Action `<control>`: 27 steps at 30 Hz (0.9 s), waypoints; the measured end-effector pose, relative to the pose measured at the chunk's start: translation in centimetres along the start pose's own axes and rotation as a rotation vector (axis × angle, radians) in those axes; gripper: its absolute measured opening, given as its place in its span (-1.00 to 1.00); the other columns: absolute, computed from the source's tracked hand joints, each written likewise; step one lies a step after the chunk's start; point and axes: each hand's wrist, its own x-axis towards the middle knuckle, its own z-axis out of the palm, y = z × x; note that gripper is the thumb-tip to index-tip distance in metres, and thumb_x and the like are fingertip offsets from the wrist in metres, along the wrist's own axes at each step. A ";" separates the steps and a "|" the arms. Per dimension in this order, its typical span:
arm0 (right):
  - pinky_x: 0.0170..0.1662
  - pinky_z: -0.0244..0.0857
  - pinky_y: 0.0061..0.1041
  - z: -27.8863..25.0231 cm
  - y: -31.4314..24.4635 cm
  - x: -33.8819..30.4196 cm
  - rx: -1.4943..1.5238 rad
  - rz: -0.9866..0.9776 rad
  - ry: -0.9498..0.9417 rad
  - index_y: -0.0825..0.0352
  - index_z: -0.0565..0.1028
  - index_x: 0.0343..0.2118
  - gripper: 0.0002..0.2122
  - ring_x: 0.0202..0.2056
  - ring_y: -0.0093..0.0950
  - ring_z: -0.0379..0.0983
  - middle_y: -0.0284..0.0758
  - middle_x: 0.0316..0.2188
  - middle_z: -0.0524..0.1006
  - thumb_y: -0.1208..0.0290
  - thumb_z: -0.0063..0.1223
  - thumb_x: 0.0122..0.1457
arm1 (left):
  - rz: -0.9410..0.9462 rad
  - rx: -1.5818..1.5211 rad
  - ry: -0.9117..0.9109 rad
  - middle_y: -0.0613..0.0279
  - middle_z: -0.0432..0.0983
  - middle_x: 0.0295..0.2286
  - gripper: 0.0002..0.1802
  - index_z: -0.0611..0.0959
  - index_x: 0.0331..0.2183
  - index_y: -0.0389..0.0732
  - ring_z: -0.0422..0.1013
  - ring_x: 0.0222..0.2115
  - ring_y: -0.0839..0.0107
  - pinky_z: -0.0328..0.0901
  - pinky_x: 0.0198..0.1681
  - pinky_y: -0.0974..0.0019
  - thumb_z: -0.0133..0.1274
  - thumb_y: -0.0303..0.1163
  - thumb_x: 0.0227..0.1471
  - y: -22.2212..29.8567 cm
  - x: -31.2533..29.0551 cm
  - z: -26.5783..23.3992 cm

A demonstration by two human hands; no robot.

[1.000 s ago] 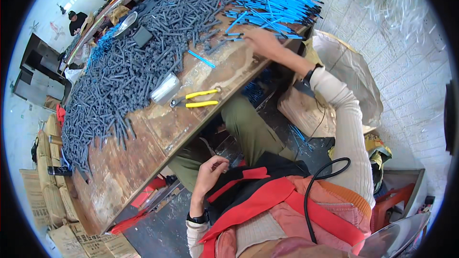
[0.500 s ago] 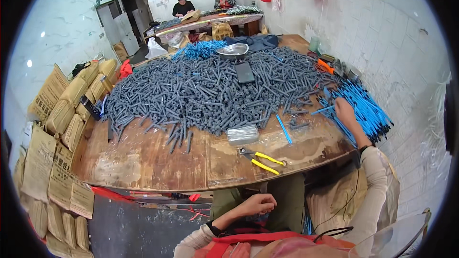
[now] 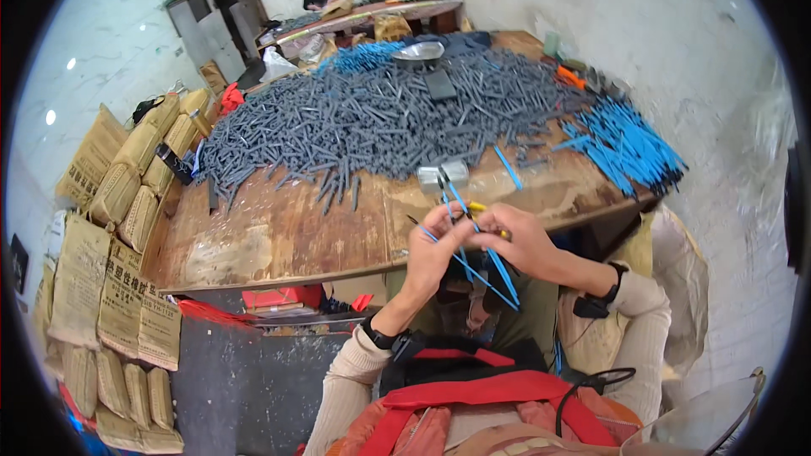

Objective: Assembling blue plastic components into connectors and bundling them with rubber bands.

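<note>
Over the table's front edge my left hand (image 3: 432,253) and my right hand (image 3: 522,241) are close together, fingers closed on a few thin blue rods (image 3: 503,277) with black ends. The rods cross at different angles between the hands, some pointing up and others down. Exactly which fingers pinch each rod is hard to make out. Just behind the hands is a yellow-handled pair of pliers (image 3: 477,206), mostly hidden by them. A clear box (image 3: 444,175) lies beyond, and a single blue rod (image 3: 508,167) rests to its right.
A wide heap of grey ribbed tubes (image 3: 355,118) covers much of the wooden table (image 3: 279,241). More blue rods (image 3: 629,148) are piled at its right edge. A metal bowl (image 3: 418,51) sits on the heap. Brown sacks (image 3: 118,194) are stacked at left; two people work at a far table.
My right hand has come from the blue rod pile to the middle, bringing blue rods. My left hand has risen from my lap to meet it. The view has shifted slightly.
</note>
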 end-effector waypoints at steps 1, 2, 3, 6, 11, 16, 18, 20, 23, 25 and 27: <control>-0.44 0.30 -0.57 0.8 0.7 -0.8 0.089 0.062 -0.010 0.39 0.42 -0.34 -0.86 -0.53 -0.55 0.43 -0.33 -0.55 0.45 0.51 0.16 0.09 | -0.064 0.038 -0.005 0.35 0.48 -0.29 -0.73 0.51 -0.11 -0.25 0.37 -0.30 0.61 0.30 -0.25 0.45 0.07 -0.46 0.11 -1.0 -0.2 -0.8; -0.45 0.30 -0.57 1.3 -0.3 -1.2 0.270 0.144 0.011 0.39 0.41 -0.35 -0.85 -0.54 -0.55 0.43 -0.33 -0.57 0.44 0.51 0.16 0.09 | 0.012 0.023 0.036 0.34 0.49 -0.34 -0.77 0.53 -0.14 -0.25 0.38 -0.34 0.61 0.30 -0.28 0.47 0.05 -0.45 0.13 -1.3 -0.8 -0.9; -0.45 0.29 -0.58 1.8 -1.2 -0.8 0.451 0.222 0.048 0.40 0.39 -0.35 -0.83 -0.55 -0.56 0.42 -0.33 -0.60 0.43 0.51 0.17 0.08 | 0.082 0.006 0.073 0.33 0.50 -0.39 -0.80 0.55 -0.16 -0.25 0.39 -0.39 0.61 0.30 -0.30 0.49 0.03 -0.43 0.15 -1.6 -1.1 -0.9; -0.41 0.33 -0.60 2.4 0.3 -1.2 0.355 0.127 -0.095 0.38 0.41 -0.33 -0.85 -0.48 -0.61 0.46 -0.36 -0.51 0.48 0.50 0.16 0.12 | -0.024 -0.219 0.197 0.41 0.43 -0.48 -0.80 0.52 -0.16 -0.15 0.32 -0.51 0.63 0.22 -0.43 0.54 0.06 -0.42 0.14 -1.7 -1.7 -0.1; -0.37 0.32 -0.45 -0.1 1.8 -2.8 0.218 0.288 -0.228 0.40 0.41 -0.39 -0.83 -0.43 -0.41 0.47 -0.23 -0.49 0.50 0.40 0.11 0.13 | -0.239 -0.417 0.190 0.46 0.30 -0.58 -0.81 0.47 -0.22 -0.06 0.19 -0.64 0.64 0.03 -0.63 0.55 0.07 -0.49 0.10 -5.1 0.4 0.3; -0.23 0.26 -0.25 -7.9 15.1 -0.8 -0.675 -0.174 -0.014 0.39 0.42 -0.43 -0.92 -0.27 -0.17 0.36 -0.13 -0.39 0.43 0.51 0.02 0.02 | -0.368 -0.353 0.112 0.45 0.27 -0.60 -0.83 0.46 -0.32 -0.10 0.13 -0.69 0.65 -0.06 -0.68 0.55 0.07 -0.57 0.04 -8.9 3.8 -1.6; -0.22 0.22 -0.21 -14.9 22.3 1.3 -1.065 -0.201 0.187 0.40 0.40 -0.41 -0.86 -0.28 -0.11 0.30 -0.09 -0.39 0.36 0.56 -0.02 -0.11 | -0.419 -0.305 -0.003 0.45 0.27 -0.62 -0.83 0.47 -0.34 -0.13 0.12 -0.71 0.66 -0.04 -0.67 0.55 0.06 -0.60 0.02 -8.7 4.3 -1.4; -0.07 0.16 -0.09 -22.1 27.6 2.4 -1.384 0.041 0.221 0.48 0.35 -0.14 -0.57 -0.12 -0.05 0.27 -0.04 -0.20 0.37 0.41 0.10 -0.12 | -0.438 -0.292 -0.063 0.45 0.28 -0.62 -0.84 0.48 -0.36 -0.15 0.12 -0.71 0.66 -0.03 -0.66 0.55 0.06 -0.62 0.00 -8.6 4.8 -1.4; 0.09 0.03 0.06 -30.4 32.9 3.2 -1.759 0.509 0.256 0.52 0.30 -0.04 -0.33 0.01 0.01 0.22 0.05 -0.06 0.34 0.19 0.31 -0.16 | -0.515 -0.270 -0.147 0.45 0.29 -0.63 -0.89 0.49 -0.41 -0.19 0.12 -0.71 0.67 -0.02 -0.65 0.54 0.06 -0.62 0.01 -9.3 5.3 -0.9; 0.09 0.07 0.04 -32.9 33.8 4.6 -1.680 0.671 0.161 0.56 0.32 -0.03 -0.28 0.02 0.00 0.23 0.06 -0.07 0.36 0.03 0.24 -0.11 | -0.595 -0.206 -0.219 0.44 0.31 -0.63 -0.89 0.50 -0.43 -0.20 0.13 -0.70 0.69 0.00 -0.64 0.54 0.06 -0.62 0.00 -9.3 5.3 -1.7; 0.09 0.10 0.02 -36.6 35.5 3.2 -1.615 0.850 0.067 0.60 0.34 -0.02 -0.21 0.02 0.00 0.25 0.07 -0.08 0.38 -0.14 0.17 -0.06 | -0.618 -0.174 -0.235 0.43 0.28 -0.66 -0.90 0.49 -0.43 -0.20 0.12 -0.71 0.67 0.01 -0.65 0.52 0.05 -0.60 0.01 -9.3 5.2 -1.4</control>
